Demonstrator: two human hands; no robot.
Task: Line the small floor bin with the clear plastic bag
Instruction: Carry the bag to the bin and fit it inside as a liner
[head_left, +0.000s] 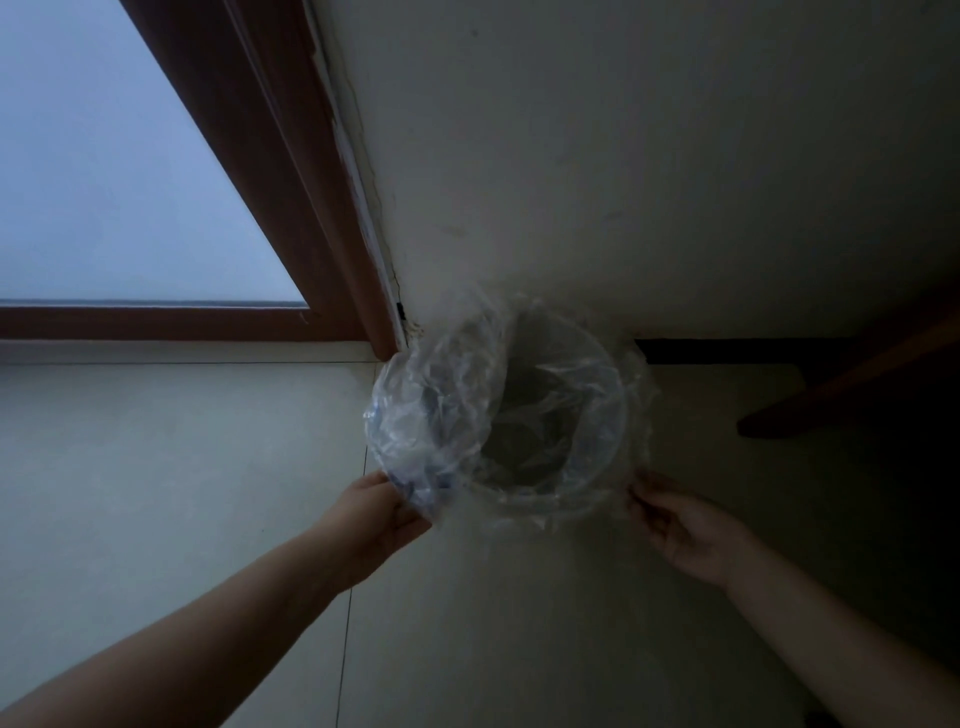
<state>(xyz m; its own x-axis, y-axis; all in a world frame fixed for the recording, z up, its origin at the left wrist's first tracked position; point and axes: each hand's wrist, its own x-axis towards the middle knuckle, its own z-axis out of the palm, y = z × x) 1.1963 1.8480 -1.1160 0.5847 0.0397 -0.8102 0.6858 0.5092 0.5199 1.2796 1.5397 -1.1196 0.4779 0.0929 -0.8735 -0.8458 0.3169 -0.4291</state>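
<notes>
A small round floor bin (597, 483) stands on the tiled floor against the wall, seen from above in dim light. The clear plastic bag (441, 410) hangs inside it and spills over the rim; a crumpled bunch of it bulges on the left side. My left hand (384, 514) pinches the bag's edge at the bin's front left. My right hand (685, 525) grips the bag's edge at the bin's front right, fingers closed on the film. The bin's outer wall is mostly hidden under the plastic.
A brown wooden door frame (291, 208) with a frosted glass pane (104, 182) stands to the left of the bin. A pale wall (649, 156) rises behind it. Dark wooden furniture (852, 379) reaches in from the right. Light floor tiles (182, 467) lie in front.
</notes>
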